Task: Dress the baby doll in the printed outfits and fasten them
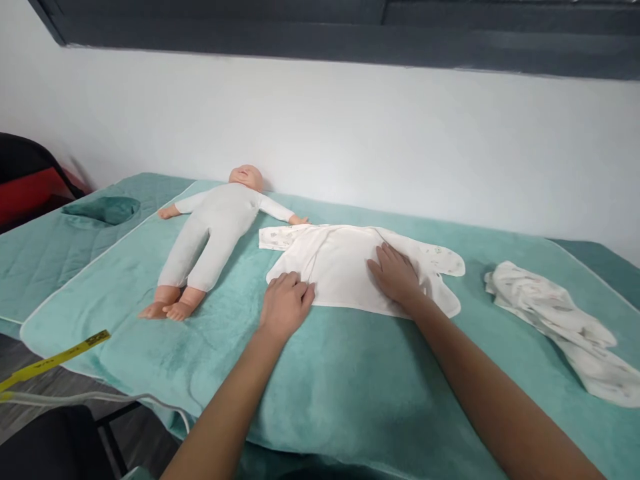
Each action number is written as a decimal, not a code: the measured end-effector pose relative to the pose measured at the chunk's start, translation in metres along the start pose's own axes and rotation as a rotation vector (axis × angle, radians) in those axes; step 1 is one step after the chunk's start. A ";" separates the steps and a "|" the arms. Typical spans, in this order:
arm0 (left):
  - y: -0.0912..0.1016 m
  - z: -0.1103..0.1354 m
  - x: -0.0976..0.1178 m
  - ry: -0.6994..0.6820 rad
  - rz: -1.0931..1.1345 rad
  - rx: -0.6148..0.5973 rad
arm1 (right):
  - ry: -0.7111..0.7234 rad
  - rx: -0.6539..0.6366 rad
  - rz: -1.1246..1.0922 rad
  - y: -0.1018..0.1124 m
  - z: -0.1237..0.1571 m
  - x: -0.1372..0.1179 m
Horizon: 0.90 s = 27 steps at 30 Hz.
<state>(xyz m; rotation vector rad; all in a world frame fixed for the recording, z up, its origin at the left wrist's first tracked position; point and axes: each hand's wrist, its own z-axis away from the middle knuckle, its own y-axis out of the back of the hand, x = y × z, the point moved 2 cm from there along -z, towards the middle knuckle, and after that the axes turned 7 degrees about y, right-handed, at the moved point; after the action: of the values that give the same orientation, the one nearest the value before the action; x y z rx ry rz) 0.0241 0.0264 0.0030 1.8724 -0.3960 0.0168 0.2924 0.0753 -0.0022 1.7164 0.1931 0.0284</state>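
Observation:
A white baby wrap top with small printed sleeves lies spread out, its inside facing up. My left hand rests palm down on its lower left corner, fingers together and thumb apart. Further right, my right hand lies flat on the cloth near the right front panel, with its thumb held out. Neither hand visibly grips the fabric. Up and to the left, a baby doll in a white cloth body lies on its back, one hand touching or very near the left sleeve.
The bed is covered by a teal plush blanket. At the right lies a crumpled white printed baby garment. A yellow tag and a pale cord are at the front left, above a black chair. Behind stands a white wall.

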 end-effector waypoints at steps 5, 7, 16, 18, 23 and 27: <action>-0.002 0.000 -0.001 0.023 -0.001 0.033 | 0.094 0.156 -0.090 0.012 0.066 0.020; -0.001 0.000 -0.001 0.022 0.007 0.027 | -0.056 0.259 -0.061 0.017 0.090 0.034; -0.001 -0.001 -0.003 0.011 0.014 0.047 | -0.251 0.231 -0.018 0.025 0.109 0.038; -0.002 -0.001 -0.004 0.011 0.017 0.058 | -0.205 0.290 0.011 0.027 0.108 0.032; -0.005 -0.002 -0.005 0.005 0.033 0.074 | -0.085 0.435 0.150 0.030 0.114 0.024; -0.004 -0.002 -0.005 0.003 0.039 0.080 | -0.227 0.393 0.152 0.027 0.113 0.032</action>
<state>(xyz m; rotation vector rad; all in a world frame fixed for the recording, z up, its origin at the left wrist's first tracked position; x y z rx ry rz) 0.0210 0.0303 -0.0007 1.9431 -0.4354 0.0627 0.3413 -0.0346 0.0036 2.1059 -0.1086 -0.0978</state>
